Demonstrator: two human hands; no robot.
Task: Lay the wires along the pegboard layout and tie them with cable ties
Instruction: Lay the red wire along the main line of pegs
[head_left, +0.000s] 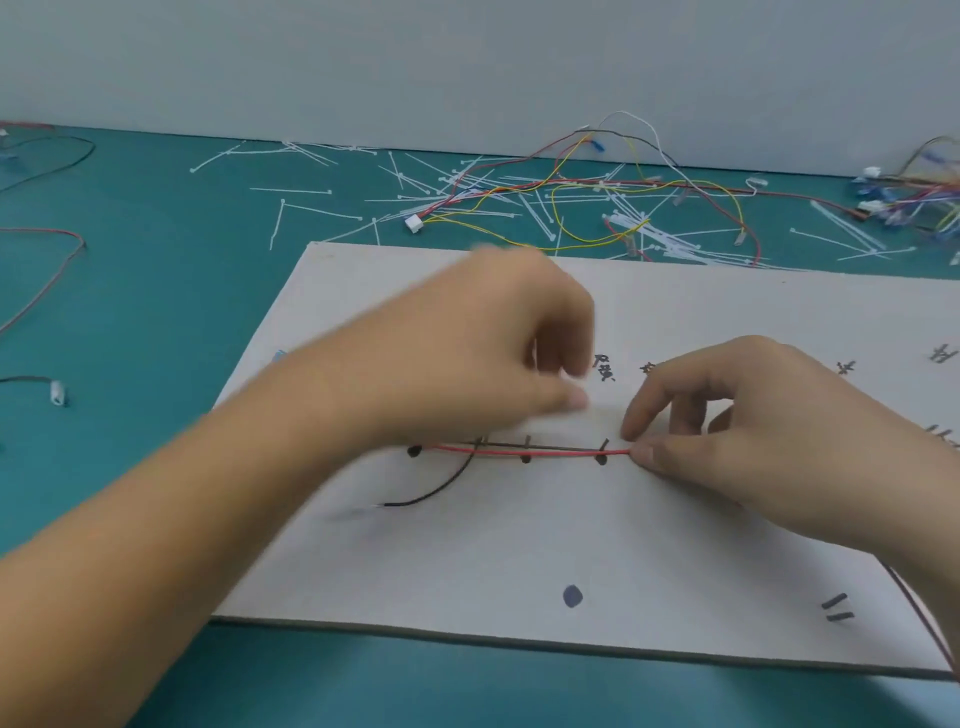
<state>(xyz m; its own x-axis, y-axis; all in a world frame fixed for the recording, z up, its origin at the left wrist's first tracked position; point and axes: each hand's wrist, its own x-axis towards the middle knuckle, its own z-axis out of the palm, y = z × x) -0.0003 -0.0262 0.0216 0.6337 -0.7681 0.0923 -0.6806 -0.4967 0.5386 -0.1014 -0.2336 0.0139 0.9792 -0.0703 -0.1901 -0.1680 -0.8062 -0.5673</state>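
Note:
A white layout board with black marks lies on the green mat. A red wire runs level across the board's marked line, with a black wire beside it that curves down to the left. My right hand pinches the red wire's right part between thumb and forefinger against the board. My left hand is blurred, hovering just above the wires' left part with its fingers curled; whether it holds anything is not clear.
White cable ties lie scattered on the green mat behind the board, mixed with a tangle of red, yellow and white wires. More wire bundles sit at far right. Loose wires lie at the left.

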